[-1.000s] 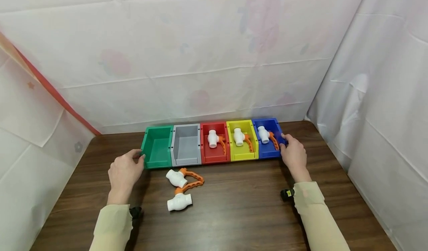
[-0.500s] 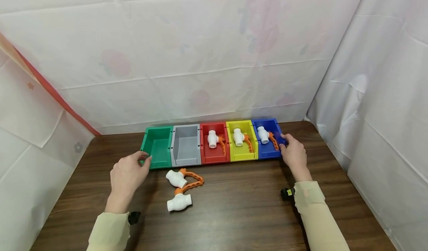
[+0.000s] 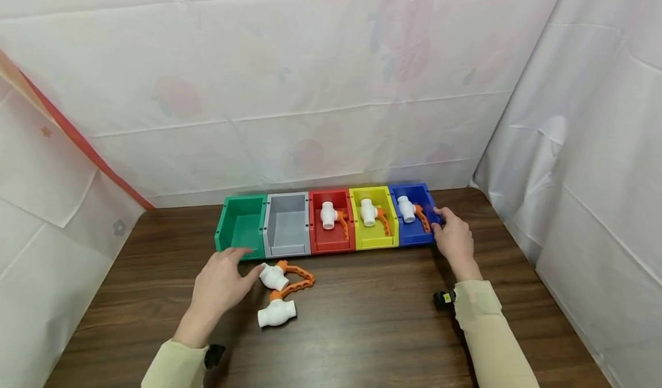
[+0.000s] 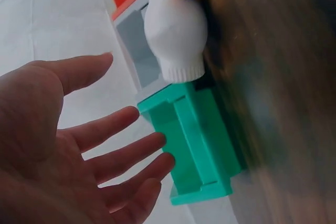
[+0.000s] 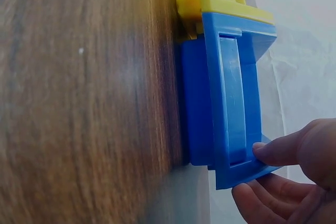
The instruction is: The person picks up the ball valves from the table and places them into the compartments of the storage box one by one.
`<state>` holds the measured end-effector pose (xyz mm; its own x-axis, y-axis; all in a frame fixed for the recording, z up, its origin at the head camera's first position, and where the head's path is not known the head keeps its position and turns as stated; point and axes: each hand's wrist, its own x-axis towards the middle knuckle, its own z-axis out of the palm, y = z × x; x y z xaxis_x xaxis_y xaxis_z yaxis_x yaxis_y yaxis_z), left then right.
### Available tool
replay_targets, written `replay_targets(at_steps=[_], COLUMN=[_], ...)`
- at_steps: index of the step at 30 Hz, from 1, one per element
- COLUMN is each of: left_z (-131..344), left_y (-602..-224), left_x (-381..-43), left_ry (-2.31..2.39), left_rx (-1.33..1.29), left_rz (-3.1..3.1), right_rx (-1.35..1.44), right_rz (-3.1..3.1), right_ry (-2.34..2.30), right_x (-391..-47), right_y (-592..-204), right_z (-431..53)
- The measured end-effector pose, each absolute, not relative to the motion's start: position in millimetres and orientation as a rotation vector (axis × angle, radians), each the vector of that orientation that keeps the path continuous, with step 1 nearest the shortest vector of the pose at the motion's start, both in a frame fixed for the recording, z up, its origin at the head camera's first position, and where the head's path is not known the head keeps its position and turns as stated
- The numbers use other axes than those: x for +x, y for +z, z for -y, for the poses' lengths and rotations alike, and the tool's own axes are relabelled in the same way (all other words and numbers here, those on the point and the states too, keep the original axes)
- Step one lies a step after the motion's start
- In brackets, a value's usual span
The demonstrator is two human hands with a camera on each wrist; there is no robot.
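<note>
My left hand [image 3: 222, 281] hovers in front of the green bin [image 3: 243, 224], its fingers spread and holding nothing. Its thumb tip is close to a white ball valve with an orange handle [image 3: 274, 277]; whether they touch I cannot tell. A second ball valve [image 3: 277, 312] lies nearer on the table, the two handles meeting at their ends. In the left wrist view, the white valve body [image 4: 176, 30] appears beyond the spread fingers. At the row's right end my right hand [image 3: 455, 238] pinches the side wall of the blue bin [image 5: 233, 98], thumb inside and fingers outside.
Between the green and blue bins stand a grey bin [image 3: 288, 227], a red bin [image 3: 331, 242] and a yellow bin [image 3: 374, 242], joined in one row. The red, yellow and blue bins each hold one ball valve. A white curtain [image 3: 310, 89] hangs behind the wooden table [image 3: 362, 330].
My left hand has let go of the green bin's left side and moved right and nearer, toward the loose valves, its fingers spreading. The right hand stays on the blue bin.
</note>
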<state>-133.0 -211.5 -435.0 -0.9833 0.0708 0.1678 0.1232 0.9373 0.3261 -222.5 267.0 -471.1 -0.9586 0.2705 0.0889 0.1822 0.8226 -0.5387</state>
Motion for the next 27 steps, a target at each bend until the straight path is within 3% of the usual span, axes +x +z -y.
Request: replay_targets(at_steps=[27], left_z=[165.7], left_y=[-462.2], left_x=[-131.3], left_ry=[-0.373], left_rx=[-0.296], left_rz=[3.094], right_rx=[-0.328], right_rz=[2.811], right_ry=[0.846], right_x=[-221.9], right_y=[-473.9], right_z=[-270.0])
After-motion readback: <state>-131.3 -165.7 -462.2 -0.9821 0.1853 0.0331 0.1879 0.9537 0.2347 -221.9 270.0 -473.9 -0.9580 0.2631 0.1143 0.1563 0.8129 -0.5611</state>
